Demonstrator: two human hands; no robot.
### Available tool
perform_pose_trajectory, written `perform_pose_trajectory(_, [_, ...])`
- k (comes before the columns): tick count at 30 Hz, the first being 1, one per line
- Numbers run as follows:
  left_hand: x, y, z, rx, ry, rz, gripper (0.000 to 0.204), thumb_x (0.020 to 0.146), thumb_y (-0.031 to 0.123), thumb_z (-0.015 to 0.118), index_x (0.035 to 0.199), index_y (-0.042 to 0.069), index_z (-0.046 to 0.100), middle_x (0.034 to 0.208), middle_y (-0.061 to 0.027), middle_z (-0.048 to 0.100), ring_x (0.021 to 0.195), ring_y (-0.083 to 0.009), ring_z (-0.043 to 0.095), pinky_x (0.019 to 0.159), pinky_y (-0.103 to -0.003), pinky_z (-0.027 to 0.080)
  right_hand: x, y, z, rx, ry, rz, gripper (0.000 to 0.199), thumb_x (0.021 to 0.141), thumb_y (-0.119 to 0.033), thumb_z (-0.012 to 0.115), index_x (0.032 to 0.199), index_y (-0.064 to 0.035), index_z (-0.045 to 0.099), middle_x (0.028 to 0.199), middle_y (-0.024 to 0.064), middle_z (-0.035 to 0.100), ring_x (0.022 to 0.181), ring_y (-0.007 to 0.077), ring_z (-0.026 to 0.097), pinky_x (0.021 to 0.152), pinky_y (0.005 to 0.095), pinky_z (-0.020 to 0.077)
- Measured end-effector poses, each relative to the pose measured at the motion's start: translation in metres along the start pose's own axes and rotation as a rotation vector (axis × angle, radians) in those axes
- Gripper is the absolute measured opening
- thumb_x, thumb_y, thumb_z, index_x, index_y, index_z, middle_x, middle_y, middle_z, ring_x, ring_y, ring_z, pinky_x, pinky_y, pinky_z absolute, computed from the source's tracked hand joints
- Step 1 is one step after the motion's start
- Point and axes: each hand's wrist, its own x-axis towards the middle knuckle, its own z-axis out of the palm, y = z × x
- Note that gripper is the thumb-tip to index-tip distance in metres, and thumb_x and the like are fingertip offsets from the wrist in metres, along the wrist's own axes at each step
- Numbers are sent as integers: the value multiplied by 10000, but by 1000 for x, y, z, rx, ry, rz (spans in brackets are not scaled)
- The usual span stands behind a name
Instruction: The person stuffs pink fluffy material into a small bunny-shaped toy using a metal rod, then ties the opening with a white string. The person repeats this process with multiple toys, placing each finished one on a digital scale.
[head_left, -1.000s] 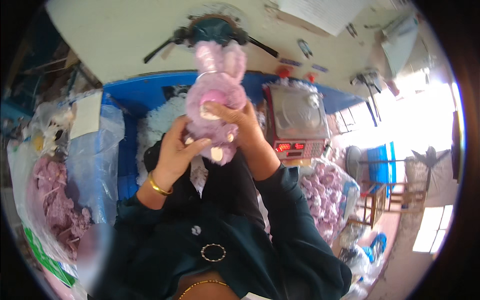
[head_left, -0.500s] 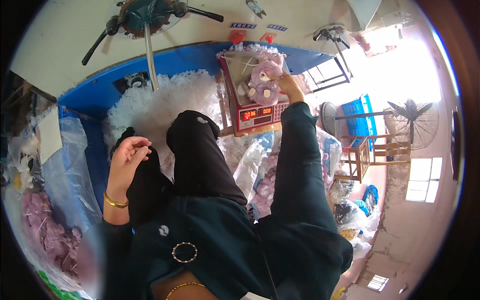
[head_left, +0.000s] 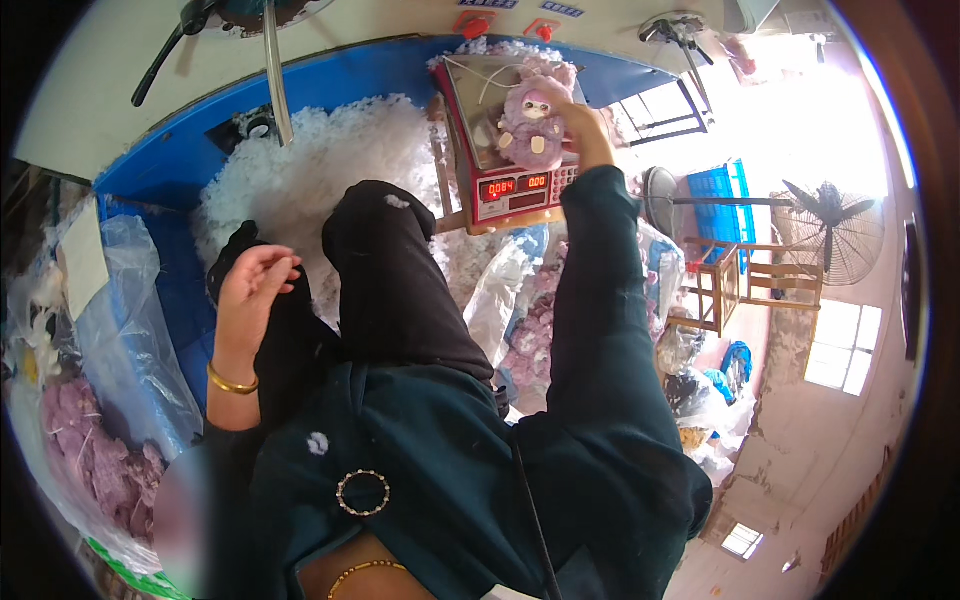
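A small purple plush toy (head_left: 533, 125) with eared head and pale foot pads lies face up on the metal plate of a red electronic scale (head_left: 515, 190). My right hand (head_left: 580, 128) reaches over from the near right and grips the toy's right side; its fingertips are partly hidden. Red digits glow on the scale's front panel. My left hand (head_left: 254, 290), with a gold bangle at the wrist, hangs above my left thigh. Its fingers are loosely bent and apart from the thumb, with nothing visible in them.
White stuffing (head_left: 330, 150) heaps inside a blue-walled bin (head_left: 165, 160) ahead of my knees. Purple plush pieces (head_left: 95, 440) fill a clear bag on the left; more plush skins (head_left: 530, 340) lie right of my legs. A floor fan (head_left: 830, 225) and wooden chair (head_left: 720, 285) stand at right.
The plush toy now shows its face upward, and my right hand has shifted to its side. The scale's lit digits have changed. The whole view has tilted slightly; my left hand stays raised.
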Motion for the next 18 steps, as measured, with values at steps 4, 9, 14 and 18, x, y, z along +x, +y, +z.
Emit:
perform_pose_trajectory(4, [10, -6, 16, -28, -86, -28, 220, 925, 163, 587, 1084, 11, 573, 996, -77, 640, 844, -119, 613, 726, -237, 496, 8, 16, 79, 446, -344, -408, 380, 722, -270, 783, 1007, -37, 689, 931, 56, 681, 862, 146, 632, 767, 266, 501])
perform_pose_trajectory(9, [17, 16, 36, -312, -18, -70, 395, 995, 275, 448, 1328, 65, 416, 1018, -115, 612, 741, -170, 612, 625, -283, 518, -124, -17, 122, 307, -1115, -509, 689, 570, -82, 864, 1188, -15, 569, 1044, 40, 638, 952, 147, 588, 865, 320, 483])
perform_pose_trajectory(14, [22, 10, 59, -404, 97, 201, 207, 922, 70, 559, 1128, 59, 548, 782, 32, 570, 591, -27, 482, 492, -205, 404, -170, -12, 138, 275, -1109, -533, 743, 599, -74, 838, 1247, 57, 499, 1140, 59, 600, 1030, 141, 546, 926, 298, 434])
perform_pose_trajectory(18, [5, 30, 30, -275, 190, 150, 30, 890, 56, 606, 915, 41, 613, 705, 25, 568, 502, -22, 444, 424, -195, 354, -165, 0, 122, 513, -1090, -481, 738, 605, -60, 794, 1266, 45, 482, 1128, 63, 601, 1014, 140, 559, 894, 292, 454])
